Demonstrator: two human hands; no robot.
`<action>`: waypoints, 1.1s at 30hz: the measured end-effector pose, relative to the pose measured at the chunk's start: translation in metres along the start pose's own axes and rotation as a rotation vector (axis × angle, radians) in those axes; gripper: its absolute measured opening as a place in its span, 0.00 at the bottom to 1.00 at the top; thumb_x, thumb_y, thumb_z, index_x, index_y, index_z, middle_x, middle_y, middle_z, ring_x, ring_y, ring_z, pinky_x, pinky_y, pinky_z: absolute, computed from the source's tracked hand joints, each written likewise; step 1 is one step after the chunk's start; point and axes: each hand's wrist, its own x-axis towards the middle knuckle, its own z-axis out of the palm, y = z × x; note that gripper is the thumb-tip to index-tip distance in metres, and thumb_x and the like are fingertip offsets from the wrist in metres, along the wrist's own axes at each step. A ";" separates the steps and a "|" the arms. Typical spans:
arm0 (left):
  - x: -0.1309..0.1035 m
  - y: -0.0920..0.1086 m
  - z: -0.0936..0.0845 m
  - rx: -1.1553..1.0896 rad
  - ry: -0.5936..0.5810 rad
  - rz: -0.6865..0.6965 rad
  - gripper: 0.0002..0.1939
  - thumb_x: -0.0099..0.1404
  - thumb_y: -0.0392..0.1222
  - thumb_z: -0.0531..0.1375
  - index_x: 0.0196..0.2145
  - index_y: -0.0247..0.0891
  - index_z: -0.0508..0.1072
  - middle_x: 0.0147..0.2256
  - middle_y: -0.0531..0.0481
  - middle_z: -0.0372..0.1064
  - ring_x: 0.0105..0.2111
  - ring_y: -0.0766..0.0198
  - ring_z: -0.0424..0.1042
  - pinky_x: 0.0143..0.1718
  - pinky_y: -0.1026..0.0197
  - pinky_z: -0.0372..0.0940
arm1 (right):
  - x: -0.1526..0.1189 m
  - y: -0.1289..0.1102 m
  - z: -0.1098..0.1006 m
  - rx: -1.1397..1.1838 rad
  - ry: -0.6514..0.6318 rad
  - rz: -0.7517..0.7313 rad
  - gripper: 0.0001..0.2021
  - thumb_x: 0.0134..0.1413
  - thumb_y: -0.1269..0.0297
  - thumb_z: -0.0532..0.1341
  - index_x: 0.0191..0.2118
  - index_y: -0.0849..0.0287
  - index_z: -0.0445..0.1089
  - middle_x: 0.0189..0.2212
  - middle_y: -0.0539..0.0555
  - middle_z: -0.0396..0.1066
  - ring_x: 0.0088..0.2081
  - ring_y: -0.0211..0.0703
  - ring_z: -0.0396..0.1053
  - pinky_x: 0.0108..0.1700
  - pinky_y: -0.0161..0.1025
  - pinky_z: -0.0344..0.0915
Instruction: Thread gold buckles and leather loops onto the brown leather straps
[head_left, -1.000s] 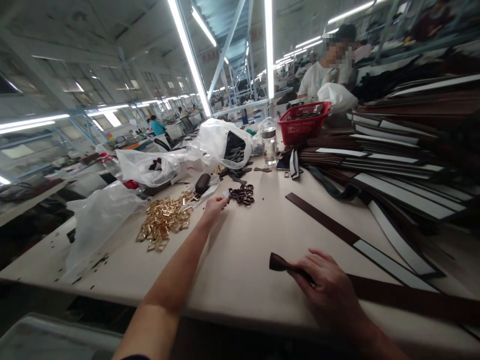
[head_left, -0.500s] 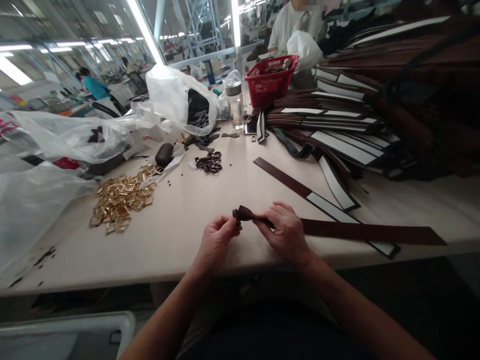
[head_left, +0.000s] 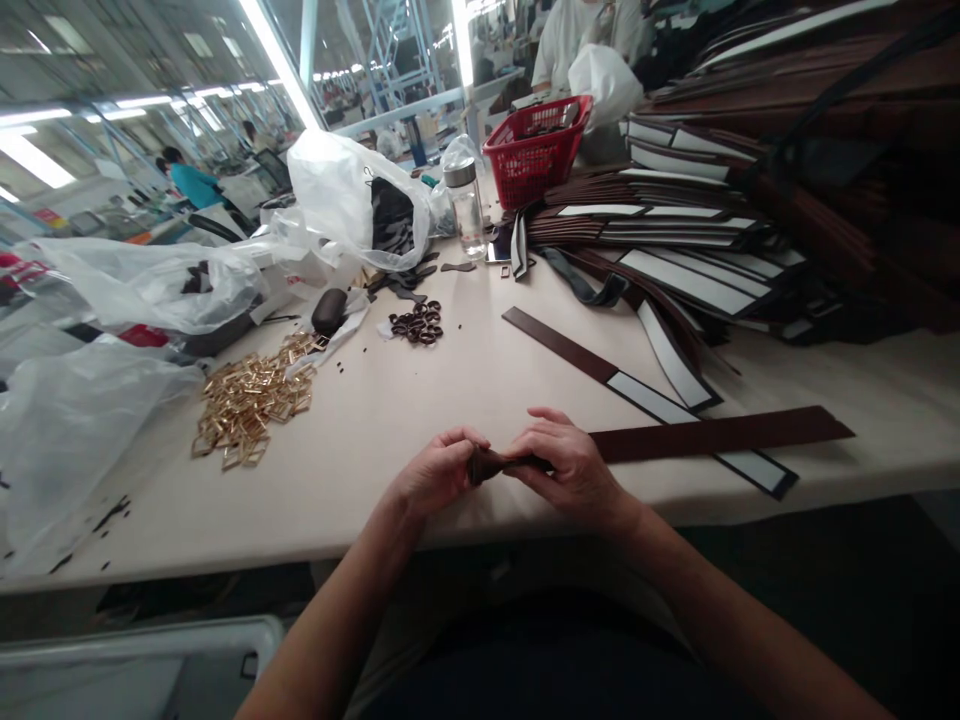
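In my right hand (head_left: 562, 460), closed near the table's front edge, is a dark brown leather strap (head_left: 720, 434). The strap is pinched narrow between the hands, and its long flat tail runs out to the right. My left hand (head_left: 442, 470) is closed at the strap's folded left end, around a small dark leather loop that the fingers mostly hide. Whether the strap end is through the loop I cannot tell. Under the tail lies a second brown strap (head_left: 559, 342) with a white strip along part of it.
Gold buckles (head_left: 251, 405) are heaped at left, and a pile of dark loops (head_left: 418, 323) lies mid-table. Behind stand a glass bottle (head_left: 469, 215), a red basket (head_left: 536, 155) and plastic bags (head_left: 322, 190). Stacked straps (head_left: 675, 235) fill the right side. A co-worker (head_left: 589, 40) is beyond.
My left hand has come up against the strap's end, covering the loop that showed before. Both hands sit slightly lower, and the strap's tail has swung upward at the right.
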 end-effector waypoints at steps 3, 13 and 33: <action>0.002 0.003 0.004 0.036 -0.073 -0.048 0.27 0.36 0.56 0.78 0.26 0.35 0.75 0.26 0.50 0.71 0.26 0.67 0.68 0.27 0.66 0.59 | -0.002 -0.002 -0.002 0.013 0.005 -0.033 0.02 0.63 0.65 0.63 0.36 0.55 0.71 0.29 0.47 0.74 0.33 0.38 0.72 0.59 0.48 0.58; -0.006 0.004 0.015 0.398 0.159 0.218 0.13 0.50 0.45 0.71 0.27 0.33 0.77 0.25 0.50 0.73 0.26 0.68 0.66 0.31 0.65 0.60 | 0.000 -0.003 0.001 -0.334 0.103 -0.012 0.04 0.64 0.68 0.59 0.37 0.56 0.71 0.29 0.49 0.74 0.32 0.40 0.71 0.55 0.46 0.61; 0.000 0.014 0.005 0.654 0.025 0.387 0.11 0.63 0.47 0.62 0.34 0.36 0.78 0.31 0.47 0.76 0.32 0.62 0.71 0.37 0.61 0.64 | 0.001 0.025 -0.008 -0.433 0.101 -0.222 0.16 0.63 0.60 0.62 0.54 0.58 0.68 0.42 0.55 0.78 0.40 0.48 0.76 0.58 0.52 0.64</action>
